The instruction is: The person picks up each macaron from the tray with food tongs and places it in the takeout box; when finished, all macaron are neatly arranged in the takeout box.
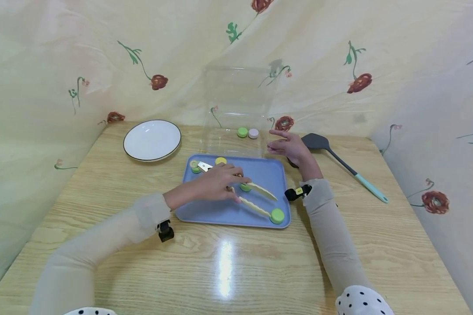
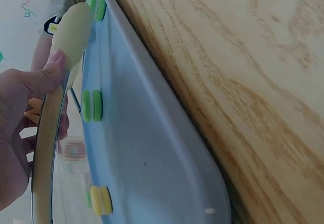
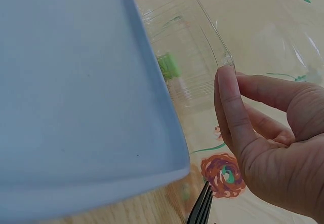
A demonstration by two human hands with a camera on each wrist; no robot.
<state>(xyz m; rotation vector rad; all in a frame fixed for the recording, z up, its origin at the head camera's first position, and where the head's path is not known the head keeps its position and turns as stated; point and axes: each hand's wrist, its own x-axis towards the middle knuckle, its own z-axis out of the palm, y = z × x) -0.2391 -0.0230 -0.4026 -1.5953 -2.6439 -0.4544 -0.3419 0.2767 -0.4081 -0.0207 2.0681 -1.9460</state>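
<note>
Over the blue tray [image 1: 213, 214], my left hand [image 1: 218, 181] grips a pair of tongs [image 1: 256, 208] with cream, wavy-edged ends. The tongs stand spread, with nothing between their ends. Their nearer tip is close to a green macaron [image 1: 277, 216] at the tray's front right corner; contact cannot be told. Another green macaron [image 1: 245, 187] lies by the farther arm, and a yellow macaron [image 1: 220, 161] sits at the back. My right hand [image 3: 273, 153] pinches the corner rim of a clear plastic box [image 3: 195, 46]. A green macaron [image 1: 242, 132] and a lilac macaron [image 1: 253, 133] are inside it.
A white plate [image 1: 152, 140] with a dark rim stands at the back left. To the right lies a dark spatula [image 1: 339, 159] with a mint handle. The box's transparent lid [image 1: 240, 87] stands raised against the flowered cloth [image 1: 173, 39].
</note>
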